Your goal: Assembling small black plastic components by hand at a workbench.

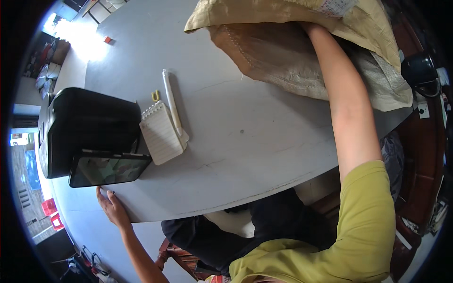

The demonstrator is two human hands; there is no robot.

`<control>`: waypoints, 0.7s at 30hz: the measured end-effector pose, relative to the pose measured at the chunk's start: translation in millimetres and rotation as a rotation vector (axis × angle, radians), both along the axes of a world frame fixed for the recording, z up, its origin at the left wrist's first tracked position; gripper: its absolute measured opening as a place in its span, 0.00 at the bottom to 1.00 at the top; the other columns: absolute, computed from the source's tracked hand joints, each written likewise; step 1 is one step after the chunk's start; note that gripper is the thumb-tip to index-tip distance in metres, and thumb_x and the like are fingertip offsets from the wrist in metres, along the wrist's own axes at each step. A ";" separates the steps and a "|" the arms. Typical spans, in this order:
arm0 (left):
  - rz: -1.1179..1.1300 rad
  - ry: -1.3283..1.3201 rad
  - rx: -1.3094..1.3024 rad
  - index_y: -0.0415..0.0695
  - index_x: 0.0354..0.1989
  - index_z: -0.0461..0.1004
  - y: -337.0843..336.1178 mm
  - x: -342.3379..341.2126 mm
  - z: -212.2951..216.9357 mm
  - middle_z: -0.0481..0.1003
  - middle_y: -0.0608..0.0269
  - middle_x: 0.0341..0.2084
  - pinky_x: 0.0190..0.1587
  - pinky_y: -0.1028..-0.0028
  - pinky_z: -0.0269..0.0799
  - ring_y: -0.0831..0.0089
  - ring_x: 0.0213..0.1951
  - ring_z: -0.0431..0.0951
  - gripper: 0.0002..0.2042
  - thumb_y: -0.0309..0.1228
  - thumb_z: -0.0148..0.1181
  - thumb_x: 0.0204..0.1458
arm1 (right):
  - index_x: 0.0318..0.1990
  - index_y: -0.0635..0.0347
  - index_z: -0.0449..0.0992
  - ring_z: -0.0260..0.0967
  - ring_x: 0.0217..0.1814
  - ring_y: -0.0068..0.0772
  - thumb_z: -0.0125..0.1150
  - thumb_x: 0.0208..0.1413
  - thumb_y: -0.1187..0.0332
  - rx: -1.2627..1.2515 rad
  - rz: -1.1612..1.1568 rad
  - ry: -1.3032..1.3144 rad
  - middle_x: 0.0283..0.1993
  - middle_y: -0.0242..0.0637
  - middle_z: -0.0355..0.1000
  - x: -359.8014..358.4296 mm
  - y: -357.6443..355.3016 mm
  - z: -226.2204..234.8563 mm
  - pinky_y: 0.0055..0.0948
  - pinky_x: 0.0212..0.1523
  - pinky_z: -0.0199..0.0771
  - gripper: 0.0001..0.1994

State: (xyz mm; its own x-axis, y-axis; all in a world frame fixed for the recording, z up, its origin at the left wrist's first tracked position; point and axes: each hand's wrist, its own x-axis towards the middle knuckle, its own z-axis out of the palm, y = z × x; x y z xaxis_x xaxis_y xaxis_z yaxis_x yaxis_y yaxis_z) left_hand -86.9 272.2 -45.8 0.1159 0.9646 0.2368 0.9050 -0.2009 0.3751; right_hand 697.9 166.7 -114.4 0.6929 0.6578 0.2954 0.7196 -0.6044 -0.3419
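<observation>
My right forearm [349, 104] reaches away from me into the open mouth of a large tan woven sack [283, 56] at the far right of the table. The sack hides my right hand, so its fingers and anything in them do not show. At the table's near left, my left hand [112, 207] has its fingers apart and holds nothing. Its raised index finger is at the lower edge of a dark-screened phone or tablet [111, 170], and I cannot tell if they touch. That screen leans against a bulky black device [94, 125].
On the grey table [245, 155], a spiral notepad [163, 134] lies beside a white pen [172, 101] and a small yellow clip [155, 95]. A small orange-red block [108, 40] is farther off. Beyond the sack, at the right, stands a dark mug-like vessel [419, 68].
</observation>
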 end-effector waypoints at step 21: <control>0.050 -0.012 -0.065 0.50 0.62 0.55 0.0 0.5 -3.0 0.59 0.51 0.58 0.59 0.62 0.56 0.54 0.58 0.61 0.25 0.47 0.37 0.58 | 0.62 0.49 0.55 0.46 0.67 0.39 0.52 0.53 0.49 -0.120 0.034 -0.039 0.66 0.39 0.51 19.4 -2.8 3.0 0.35 0.65 0.47 0.31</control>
